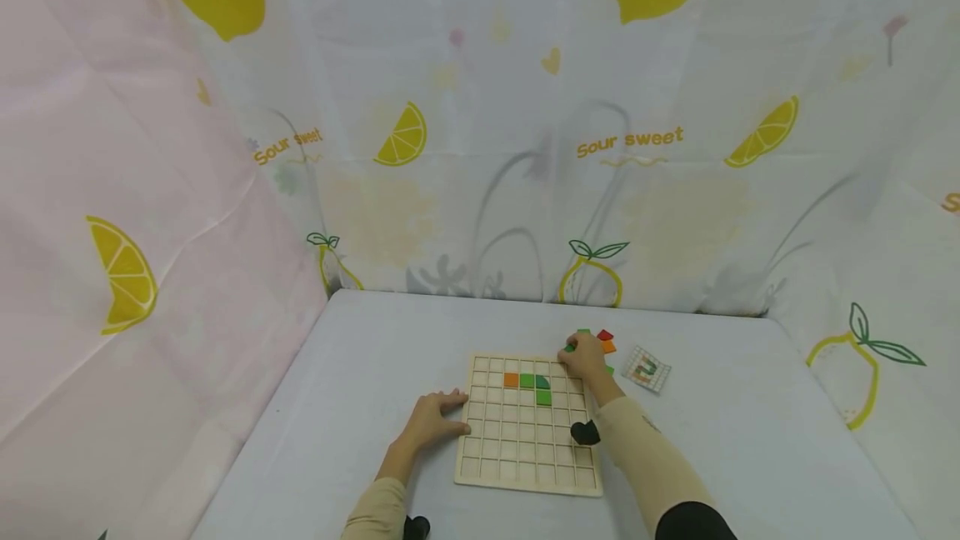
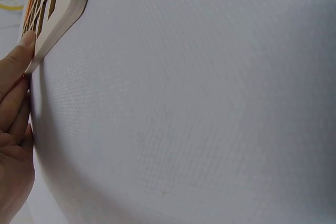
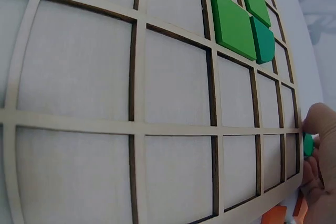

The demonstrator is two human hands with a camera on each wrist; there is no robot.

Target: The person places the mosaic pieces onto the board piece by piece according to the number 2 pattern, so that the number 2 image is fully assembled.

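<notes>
A wooden grid board (image 1: 498, 448) lies on the table, with an orange tile (image 1: 511, 380), two green square tiles (image 1: 543, 397) and a darker green, round-cornered tile (image 1: 542, 382) in its upper cells. My left hand (image 1: 427, 423) touches the board's left edge, thumb and fingers spread apart along it; the left wrist view shows a fingertip (image 2: 28, 38) on the rim. Past the upper right corner, my right hand (image 1: 585, 358) pinches a green piece (image 3: 308, 144), mostly hidden by the fingers. Loose orange (image 1: 608, 347), red (image 1: 604, 335) and green tiles lie by that hand, partly covered.
A small card (image 1: 647, 369) with a grid and coloured pattern lies right of the board. The white table (image 1: 360, 340) meets a hanging lemon-print cloth (image 1: 480, 215) at the back and sides. Dark round pieces show at both sleeves.
</notes>
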